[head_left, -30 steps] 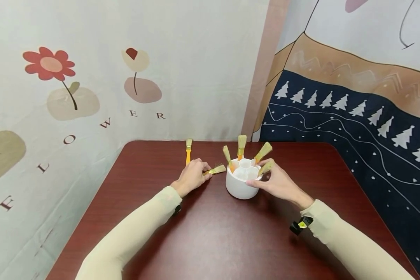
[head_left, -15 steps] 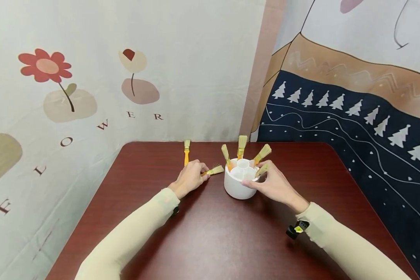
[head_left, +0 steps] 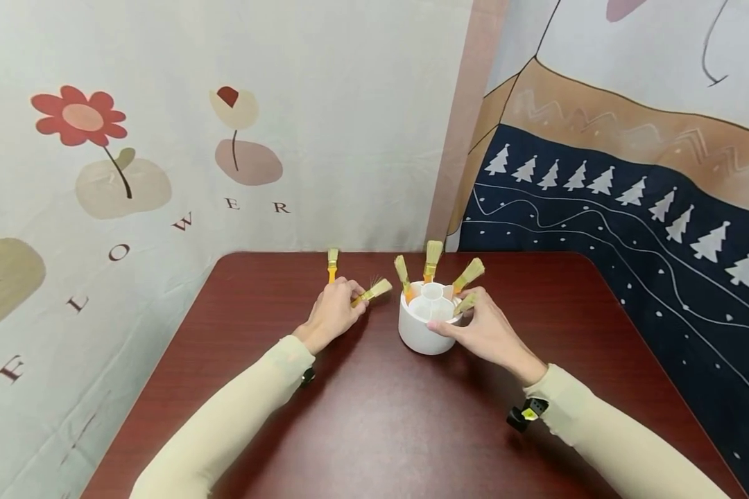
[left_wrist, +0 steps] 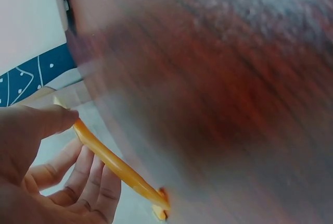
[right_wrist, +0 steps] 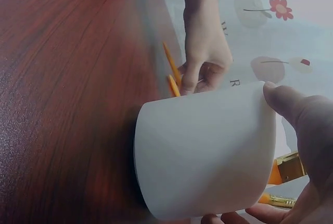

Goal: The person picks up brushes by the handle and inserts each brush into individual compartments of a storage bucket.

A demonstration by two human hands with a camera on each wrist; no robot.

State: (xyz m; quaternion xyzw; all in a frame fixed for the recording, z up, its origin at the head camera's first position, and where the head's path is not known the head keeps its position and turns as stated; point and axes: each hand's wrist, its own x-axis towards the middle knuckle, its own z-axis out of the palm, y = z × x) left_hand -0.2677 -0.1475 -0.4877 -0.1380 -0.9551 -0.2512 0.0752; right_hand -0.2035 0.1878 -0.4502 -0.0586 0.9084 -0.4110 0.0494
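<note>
My left hand pinches a paintbrush between thumb and fingers, its bristles angled up to the right. In the left wrist view the yellow handle slants down from under the thumb, with its end near the table. A second paintbrush lies behind that hand, bristles toward the wall. On the right, my right hand grips the white round brush holder, thumb at the rim in the right wrist view and fingers around its far side. Several brushes stand in its outer compartments, fanned outward, bristles up.
The dark red-brown table reaches back to a pale printed cloth hung behind it. A navy cloth with white trees hangs along the right side. The holder stands on the table, right of the left hand.
My left hand has drawn slightly left, away from the holder, and the brush in it now tilts more steeply upward. My right hand keeps its grip on the holder.
</note>
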